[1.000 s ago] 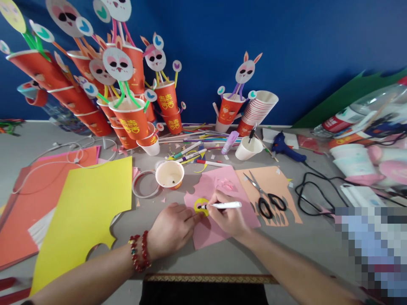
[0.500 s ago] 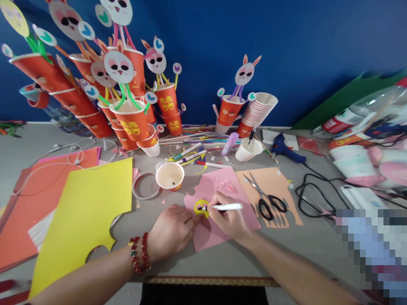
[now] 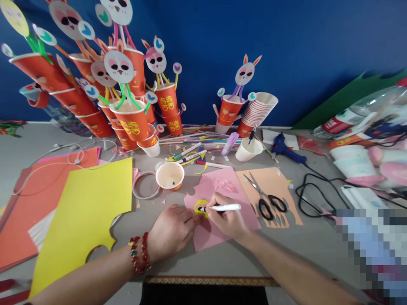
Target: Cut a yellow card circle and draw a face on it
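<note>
At the yellow disc point(image 3: 200, 202), right fingers point(image 3: 217, 198) clamp the barely shifted white marker point(image 3: 228, 207), so drawing continues, closure of left fingers point(image 3: 188, 223) unclear.

- Yellow disc point(image 3: 200, 202): right side apparently hidden by the right hand point(image 3: 227, 217); its drawn marks too small to read.
- Pink-legged rabbit face point(image 3: 117, 12): cut off by the top edge.
- Clear bottle point(image 3: 356, 111): cut off by the right edge.
- Pixelated patch point(image 3: 377, 250), lower right: contents unreadable.

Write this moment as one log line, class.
right fingers: grip slim white marker; left fingers: touch round yellow paper disc; beneath: pink paper sheet
</note>
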`<state>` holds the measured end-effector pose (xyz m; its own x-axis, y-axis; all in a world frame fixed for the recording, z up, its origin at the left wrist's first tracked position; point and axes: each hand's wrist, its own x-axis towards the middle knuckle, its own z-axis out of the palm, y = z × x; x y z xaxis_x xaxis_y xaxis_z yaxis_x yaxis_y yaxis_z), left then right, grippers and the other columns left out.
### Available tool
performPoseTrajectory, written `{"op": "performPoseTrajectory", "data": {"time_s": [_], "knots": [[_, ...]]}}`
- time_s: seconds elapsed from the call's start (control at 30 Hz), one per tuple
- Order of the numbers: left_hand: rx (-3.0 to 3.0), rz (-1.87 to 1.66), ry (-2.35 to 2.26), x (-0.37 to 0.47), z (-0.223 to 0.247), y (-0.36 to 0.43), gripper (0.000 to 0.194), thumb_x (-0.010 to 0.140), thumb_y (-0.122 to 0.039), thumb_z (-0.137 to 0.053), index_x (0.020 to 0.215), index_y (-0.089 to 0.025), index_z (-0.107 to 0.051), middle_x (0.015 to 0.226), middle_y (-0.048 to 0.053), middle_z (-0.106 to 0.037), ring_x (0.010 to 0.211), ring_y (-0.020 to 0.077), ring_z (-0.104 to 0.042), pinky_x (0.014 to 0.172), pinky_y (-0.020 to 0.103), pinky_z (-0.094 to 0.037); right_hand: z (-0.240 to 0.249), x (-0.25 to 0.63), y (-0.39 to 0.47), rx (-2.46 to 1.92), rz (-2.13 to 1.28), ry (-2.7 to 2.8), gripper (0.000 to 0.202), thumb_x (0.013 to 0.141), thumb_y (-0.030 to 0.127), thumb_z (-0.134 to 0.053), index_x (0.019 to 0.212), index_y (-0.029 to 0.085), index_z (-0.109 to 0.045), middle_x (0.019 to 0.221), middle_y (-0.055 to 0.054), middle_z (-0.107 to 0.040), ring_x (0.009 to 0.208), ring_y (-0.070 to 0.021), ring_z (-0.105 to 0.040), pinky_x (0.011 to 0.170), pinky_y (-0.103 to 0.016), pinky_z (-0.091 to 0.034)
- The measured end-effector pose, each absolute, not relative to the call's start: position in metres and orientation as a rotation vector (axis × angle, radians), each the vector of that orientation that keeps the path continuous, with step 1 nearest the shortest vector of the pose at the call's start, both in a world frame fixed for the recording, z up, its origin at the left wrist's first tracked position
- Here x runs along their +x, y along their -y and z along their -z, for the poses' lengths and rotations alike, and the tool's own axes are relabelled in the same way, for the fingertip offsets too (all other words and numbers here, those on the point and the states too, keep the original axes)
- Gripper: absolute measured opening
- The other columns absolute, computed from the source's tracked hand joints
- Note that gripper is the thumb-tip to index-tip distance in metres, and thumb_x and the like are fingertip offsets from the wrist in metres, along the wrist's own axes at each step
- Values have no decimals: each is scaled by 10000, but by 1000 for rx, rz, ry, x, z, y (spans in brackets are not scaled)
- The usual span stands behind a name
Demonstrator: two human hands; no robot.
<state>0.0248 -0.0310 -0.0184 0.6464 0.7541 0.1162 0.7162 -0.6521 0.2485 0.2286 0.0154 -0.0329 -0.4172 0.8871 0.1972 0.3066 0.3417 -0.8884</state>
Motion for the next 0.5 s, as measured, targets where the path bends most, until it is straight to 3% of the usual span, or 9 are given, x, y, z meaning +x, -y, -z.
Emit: {"op": "performPoseTrajectory", "data": {"time_s": [0.27,0.5], "knots": [[2667,-325,-1208,25,16,31,150,956,-175,-473,928,-189,-620,791,23,-645,691,203,-575,622,355,-340,34,229,-16,-1051,-1038,1932,157,879,200,-542,737,223,-480,585,64,-481,492,-102,-423,486,-221,-314],[2676,-333,-1216,25,17,32,172,968,-176,-457,984,-183,-628,776,21,-643,682,207,-574,615,360,-341,35,229,-16,-1032,-1047,1890,160,857,171,-538,723,226,-470,584,62,-480,505,-109,-432,497,-222,-328]]}}
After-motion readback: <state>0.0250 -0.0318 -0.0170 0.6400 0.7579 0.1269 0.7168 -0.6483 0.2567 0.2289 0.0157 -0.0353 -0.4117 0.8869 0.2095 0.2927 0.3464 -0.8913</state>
